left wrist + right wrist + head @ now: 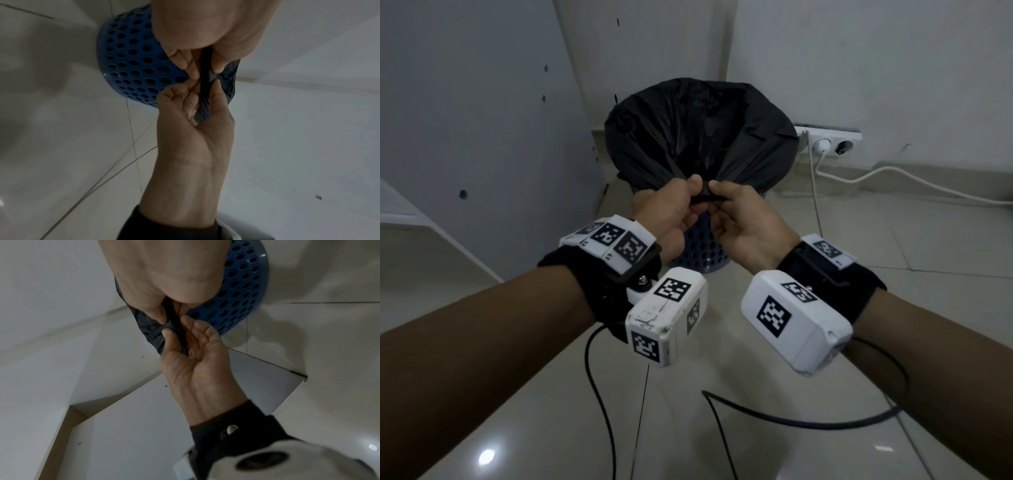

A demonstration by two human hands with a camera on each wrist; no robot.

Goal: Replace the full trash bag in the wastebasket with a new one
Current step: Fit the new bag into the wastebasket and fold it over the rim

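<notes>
Both grips are on the crinkled black plastic trash bag (698, 130): left hand (666, 214) and right hand (743, 222) pinch its gathered near edge, stretched over the perforated blue plastic wastebasket (697, 246) on the floor.

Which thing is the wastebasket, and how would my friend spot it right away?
Look where the two white walls meet at the corner of the tiled floor. There stands the wastebasket, just left of the white power strip. It is the only blue thing, dotted with round holes, with a black trash bag over its top that both hands pinch.
</notes>
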